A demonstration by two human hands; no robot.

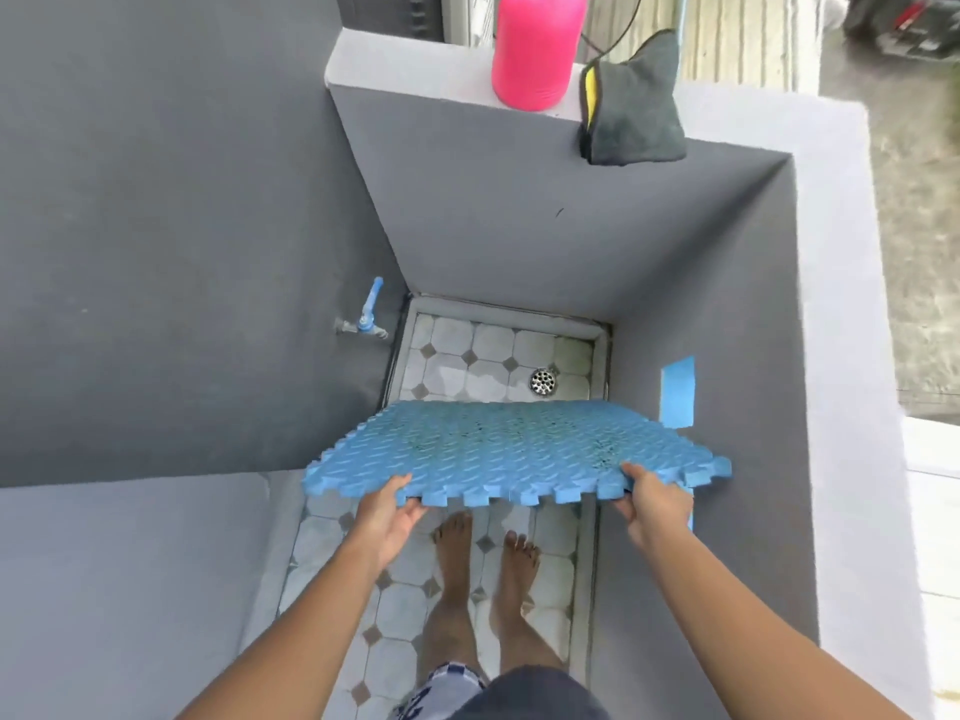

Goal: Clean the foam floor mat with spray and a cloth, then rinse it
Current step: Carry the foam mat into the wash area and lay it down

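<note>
Only writing I can spot is white print on the shorts [447, 688], too blurred to read. L hand [387, 517] and R hand [657, 504] each pinch the near toothed edge of the blue foam mat [498, 449], thumb on top, fingers curled under, both arms stretched fwd. The mat is held roughly level in the air above the tiled floor [467, 356], btwn the grey walls, w/ dark specks across its middle. The drain [543, 380] shows just past its far edge. On the ledge [415, 70] stands a pink bottle [537, 49]; the grey cloth [636, 111] w/ yellow trim hangs over the edge just beside it. There's a blue-handled tap [366, 314] on the left wall.
</note>
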